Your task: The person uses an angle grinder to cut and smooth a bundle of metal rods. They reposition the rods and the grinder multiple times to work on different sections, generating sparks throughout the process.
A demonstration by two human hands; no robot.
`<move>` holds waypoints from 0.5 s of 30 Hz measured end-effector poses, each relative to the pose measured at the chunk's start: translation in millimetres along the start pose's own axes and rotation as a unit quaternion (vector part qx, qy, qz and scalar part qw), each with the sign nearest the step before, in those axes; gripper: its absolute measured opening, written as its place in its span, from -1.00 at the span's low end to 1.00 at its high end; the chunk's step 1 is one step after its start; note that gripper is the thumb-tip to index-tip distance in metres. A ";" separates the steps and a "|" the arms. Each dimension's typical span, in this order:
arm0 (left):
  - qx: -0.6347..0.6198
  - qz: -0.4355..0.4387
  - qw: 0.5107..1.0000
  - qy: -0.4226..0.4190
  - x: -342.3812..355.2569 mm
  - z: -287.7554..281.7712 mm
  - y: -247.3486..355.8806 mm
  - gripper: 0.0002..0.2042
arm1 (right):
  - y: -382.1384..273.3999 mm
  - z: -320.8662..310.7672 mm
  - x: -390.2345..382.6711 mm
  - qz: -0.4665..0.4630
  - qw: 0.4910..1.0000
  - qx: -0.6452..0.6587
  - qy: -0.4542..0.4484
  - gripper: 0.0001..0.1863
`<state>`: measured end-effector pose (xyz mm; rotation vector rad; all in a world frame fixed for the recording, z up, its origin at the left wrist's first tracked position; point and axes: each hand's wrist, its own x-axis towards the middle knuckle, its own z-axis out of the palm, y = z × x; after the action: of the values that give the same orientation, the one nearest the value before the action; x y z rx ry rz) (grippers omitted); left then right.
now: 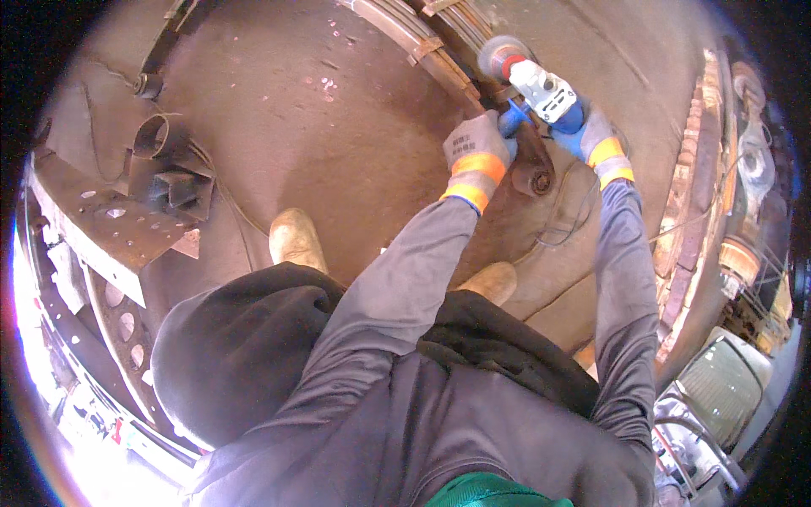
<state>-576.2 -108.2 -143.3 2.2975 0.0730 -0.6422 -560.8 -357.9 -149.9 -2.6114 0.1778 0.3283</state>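
Note:
An angle grinder (545,91) with a white head and blue body is held out in front of me, its round disc or brush (502,57) blurred at the far end. My left hand (478,145), in a grey glove with an orange-striped cuff, is closed round the blue side handle (513,118). Around the grinder's blue body my right hand (591,137) is wrapped, gloved alike. Beneath the tool lies a bundle of long curved leaf springs (431,57), with a rolled eye (534,179) at its near end. Whether the disc touches the steel I cannot tell.
Brown ground (355,160) spreads around my boots (296,240). At the left stand a perforated steel beam (127,215) and a metal ring (150,135). A cable (564,232) trails by the right arm. Stacked leaf springs (686,186) and an axle-like part (752,169) lie at the right.

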 end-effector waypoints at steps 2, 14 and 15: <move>-0.014 -0.017 1.000 0.009 -1.9 -5.5 -1.9 -0.71 | -22.7 -6.1 11.2 -0.030 0.999 -0.015 -0.029 -0.38; -0.055 -0.019 0.997 0.053 -4.9 6.5 6.5 -0.66 | -33.2 -26.0 13.0 -0.057 0.996 0.020 -0.069 -0.37; -0.057 -0.044 0.997 0.041 -10.6 3.8 5.2 -0.66 | -46.0 -26.7 5.4 -0.046 0.997 -0.046 -0.042 -0.38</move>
<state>-585.9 -113.1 -137.2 2.2201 0.2458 -0.5727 -541.8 -331.6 -107.5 -2.6803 0.0147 0.4225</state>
